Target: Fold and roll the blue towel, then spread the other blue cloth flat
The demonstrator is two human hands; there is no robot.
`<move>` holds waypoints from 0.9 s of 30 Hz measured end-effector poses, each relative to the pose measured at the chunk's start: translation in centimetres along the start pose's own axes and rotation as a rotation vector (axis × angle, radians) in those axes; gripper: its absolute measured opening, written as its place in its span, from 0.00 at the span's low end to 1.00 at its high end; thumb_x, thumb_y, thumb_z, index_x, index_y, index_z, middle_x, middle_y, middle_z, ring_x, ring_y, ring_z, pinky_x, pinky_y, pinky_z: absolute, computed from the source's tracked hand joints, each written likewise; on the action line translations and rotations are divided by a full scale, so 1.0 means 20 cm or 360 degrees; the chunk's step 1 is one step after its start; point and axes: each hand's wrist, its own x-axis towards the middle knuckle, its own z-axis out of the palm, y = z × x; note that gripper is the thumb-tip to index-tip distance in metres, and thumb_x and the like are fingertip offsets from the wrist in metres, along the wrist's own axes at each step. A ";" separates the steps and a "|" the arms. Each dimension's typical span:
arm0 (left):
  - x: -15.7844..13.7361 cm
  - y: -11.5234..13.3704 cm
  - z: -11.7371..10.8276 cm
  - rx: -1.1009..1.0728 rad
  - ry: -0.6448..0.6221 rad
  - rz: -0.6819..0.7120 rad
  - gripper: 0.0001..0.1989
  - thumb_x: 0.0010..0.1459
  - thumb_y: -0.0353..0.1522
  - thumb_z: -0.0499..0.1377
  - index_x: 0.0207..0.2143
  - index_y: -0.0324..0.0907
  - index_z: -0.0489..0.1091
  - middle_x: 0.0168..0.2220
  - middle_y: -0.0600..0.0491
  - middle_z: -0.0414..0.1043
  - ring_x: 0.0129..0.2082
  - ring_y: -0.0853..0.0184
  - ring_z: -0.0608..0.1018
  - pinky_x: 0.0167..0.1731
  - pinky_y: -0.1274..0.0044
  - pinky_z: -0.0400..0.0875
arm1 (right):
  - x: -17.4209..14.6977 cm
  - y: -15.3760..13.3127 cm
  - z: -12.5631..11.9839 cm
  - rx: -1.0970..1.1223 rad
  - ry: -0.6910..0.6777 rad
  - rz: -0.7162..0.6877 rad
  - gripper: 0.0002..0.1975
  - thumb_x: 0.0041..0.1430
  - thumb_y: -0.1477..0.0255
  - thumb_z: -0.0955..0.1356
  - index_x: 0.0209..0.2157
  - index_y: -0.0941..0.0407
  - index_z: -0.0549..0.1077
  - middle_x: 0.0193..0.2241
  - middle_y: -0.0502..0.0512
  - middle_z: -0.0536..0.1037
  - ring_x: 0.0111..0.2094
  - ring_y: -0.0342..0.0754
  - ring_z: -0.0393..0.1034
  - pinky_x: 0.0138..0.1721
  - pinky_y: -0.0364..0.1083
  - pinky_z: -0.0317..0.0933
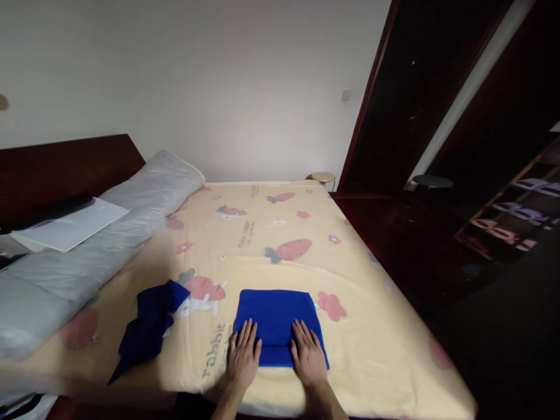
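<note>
Folded blue cloth (pixel 276 318) lies near the front edge of the bed (pixel 371 350). Left hand (pixel 245 354) and right hand (pixel 307 353) rest palm-down, outstretched on opposite sides, gripping nothing; this spread probably keeps it flat.

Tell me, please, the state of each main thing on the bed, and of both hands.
Blue cloth in front: flat, folded, creased near its closest edge.
Blue cloth at left: crumpled, untouched.
Left hand: open, palm down on the flat cloth.
Right hand: open, palm down on the flat cloth.
Patterned sheet: spread out, lightly wrinkled.
Grey bedding: folded or rolled, cannot tell which.
White flat item: lying over the grey bedding.
</note>
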 end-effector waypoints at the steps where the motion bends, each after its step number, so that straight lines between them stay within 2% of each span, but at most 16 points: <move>1: 0.00 -0.02 0.00 0.0020 0.0005 -0.0022 0.24 0.67 0.39 0.43 0.65 0.48 0.50 0.65 0.54 0.55 0.63 0.64 0.63 0.58 0.64 0.61 | 0.00 0.01 0.00 -0.0011 0.0017 0.0011 0.26 0.67 0.63 0.53 0.63 0.57 0.58 0.64 0.51 0.58 0.66 0.51 0.51 0.64 0.56 0.53; 8: -0.02 -0.07 0.00 0.0095 0.0040 -0.0020 0.24 0.67 0.39 0.43 0.64 0.46 0.52 0.65 0.53 0.56 0.63 0.65 0.64 0.58 0.65 0.62 | -0.01 0.03 0.03 -0.0003 0.0084 0.0007 0.26 0.67 0.64 0.53 0.63 0.57 0.58 0.63 0.53 0.59 0.65 0.51 0.52 0.63 0.55 0.53; 15: -0.06 -0.11 0.03 0.0137 0.0262 0.0052 0.22 0.66 0.38 0.47 0.61 0.46 0.59 0.62 0.54 0.62 0.60 0.66 0.68 0.56 0.69 0.65 | -0.01 0.04 0.04 -0.0039 0.0055 0.0007 0.26 0.67 0.63 0.53 0.63 0.56 0.58 0.64 0.50 0.58 0.65 0.50 0.52 0.63 0.55 0.54; 21: -0.13 -0.21 0.10 0.0225 0.0382 0.0031 0.21 0.65 0.33 0.47 0.59 0.47 0.64 0.60 0.56 0.65 0.58 0.69 0.70 0.54 0.71 0.67 | -0.06 0.15 0.09 -0.0096 0.0194 -0.0019 0.25 0.67 0.64 0.54 0.62 0.56 0.59 0.63 0.50 0.60 0.64 0.50 0.54 0.62 0.54 0.56; 23: -0.15 -0.21 0.10 0.0238 0.0400 -0.0042 0.20 0.65 0.31 0.46 0.57 0.48 0.66 0.60 0.56 0.66 0.57 0.67 0.71 0.54 0.67 0.65 | -0.08 0.20 0.11 -0.0116 0.0238 0.0022 0.25 0.67 0.64 0.54 0.62 0.57 0.60 0.63 0.51 0.60 0.64 0.51 0.55 0.61 0.55 0.56; 27: -0.16 -0.12 0.07 0.0254 0.0468 -0.0289 0.24 0.62 0.26 0.45 0.56 0.50 0.67 0.61 0.53 0.64 0.59 0.59 0.68 0.59 0.52 0.55 | -0.13 0.22 0.10 -0.0151 0.0378 0.0100 0.25 0.65 0.67 0.56 0.61 0.57 0.62 0.62 0.55 0.61 0.63 0.55 0.57 0.60 0.59 0.56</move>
